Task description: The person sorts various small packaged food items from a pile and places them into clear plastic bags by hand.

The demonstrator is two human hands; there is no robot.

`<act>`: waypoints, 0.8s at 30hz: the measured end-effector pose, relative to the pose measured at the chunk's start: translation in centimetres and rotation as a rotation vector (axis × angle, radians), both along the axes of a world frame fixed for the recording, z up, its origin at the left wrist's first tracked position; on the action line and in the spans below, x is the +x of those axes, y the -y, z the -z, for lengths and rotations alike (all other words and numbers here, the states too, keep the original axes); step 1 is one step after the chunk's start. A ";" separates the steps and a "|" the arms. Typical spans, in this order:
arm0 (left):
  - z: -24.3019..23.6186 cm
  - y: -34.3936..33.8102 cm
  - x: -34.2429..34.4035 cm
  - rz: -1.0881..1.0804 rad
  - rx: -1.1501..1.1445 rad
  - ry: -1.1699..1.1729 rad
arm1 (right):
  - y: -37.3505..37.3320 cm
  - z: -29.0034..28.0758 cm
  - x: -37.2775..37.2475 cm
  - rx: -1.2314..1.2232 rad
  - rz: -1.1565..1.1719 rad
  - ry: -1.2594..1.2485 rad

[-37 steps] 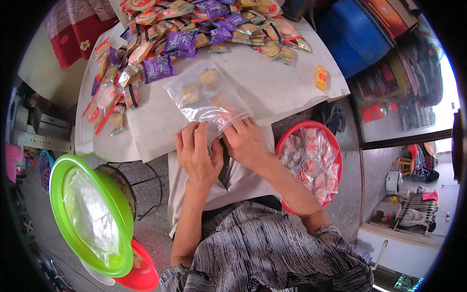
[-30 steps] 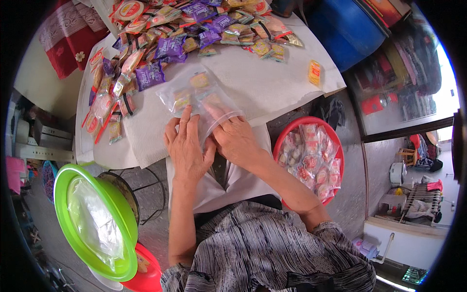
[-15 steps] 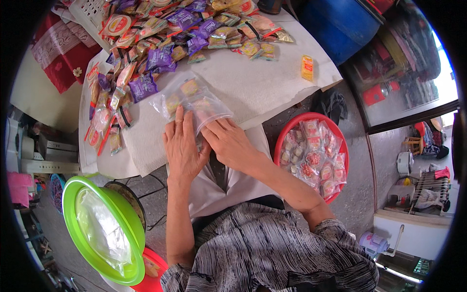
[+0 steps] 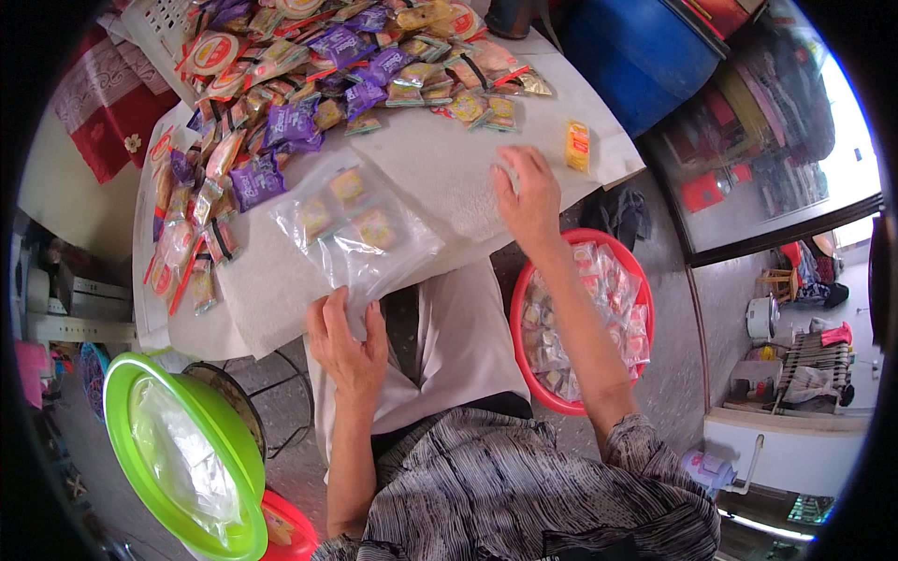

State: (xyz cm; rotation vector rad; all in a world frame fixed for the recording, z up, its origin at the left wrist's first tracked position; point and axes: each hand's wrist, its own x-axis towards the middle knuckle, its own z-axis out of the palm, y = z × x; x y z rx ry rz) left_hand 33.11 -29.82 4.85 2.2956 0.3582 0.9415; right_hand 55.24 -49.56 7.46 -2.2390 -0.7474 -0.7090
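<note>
A clear plastic bag (image 4: 327,238) with three small square packets visible inside lies on the paper-covered table top. My left hand (image 4: 348,341) holds its near edge between thumb and fingers at the table's front. My right hand (image 4: 527,192) is off the bag, loosely bent with fingers apart and nothing visible in them, near an orange packet (image 4: 577,145) on the right of the table (image 4: 440,187). A big heap of wrapped snacks, with purple packets (image 4: 290,126) among them, covers the back and left of the table.
A red basin (image 4: 519,337) of filled clear bags sits below right. A green basin (image 4: 122,430) holding plastic bags is low left, over a red one (image 4: 290,524). A blue barrel (image 4: 645,65) and glass-fronted cabinet (image 4: 767,140) stand right, a white perforated basket (image 4: 164,33) behind the heap.
My right hand has pulled away from the bag and moved up and right. My left hand has slid down to the bag's near edge, and the bag lies flatter.
</note>
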 end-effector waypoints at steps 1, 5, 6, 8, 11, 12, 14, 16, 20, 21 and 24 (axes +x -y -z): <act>0.0 0.0 -0.1 0.006 -0.059 -0.018 | -0.4 0.0 1.1 -0.029 0.016 0.014; 0.4 -0.1 -0.3 -0.007 -0.121 -0.020 | -3.2 -0.1 4.7 -0.135 0.091 0.000; 0.4 -0.1 -0.4 -0.011 -0.141 -0.023 | -4.0 0.0 5.4 -0.161 0.115 -0.021; 0.2 0.3 -0.4 -0.016 -0.192 -0.005 | -4.9 0.7 6.9 -0.185 0.134 0.037; 0.3 0.5 -0.4 -0.010 -0.230 0.060 | -5.6 0.9 8.7 -0.202 0.199 0.063; 0.5 0.4 -0.4 -0.008 -0.233 0.071 | -5.6 0.9 9.0 -0.204 0.228 0.061; 0.6 0.6 -0.3 -0.004 -0.247 0.095 | -5.6 0.8 9.2 -0.220 0.233 0.022; 0.3 0.6 -0.6 -0.006 -0.298 0.069 | -5.5 0.3 9.0 -0.254 0.213 -0.046; 0.2 0.7 -0.8 -0.011 -0.427 0.057 | -4.3 -0.4 7.2 -0.308 0.093 -0.057; 0.1 0.7 -0.8 -0.010 -0.432 0.063 | -3.9 -0.2 6.8 -0.307 0.057 -0.017; 0.0 0.8 -0.6 -0.003 -0.448 0.081 | -2.7 0.2 5.6 -0.205 -0.011 -0.209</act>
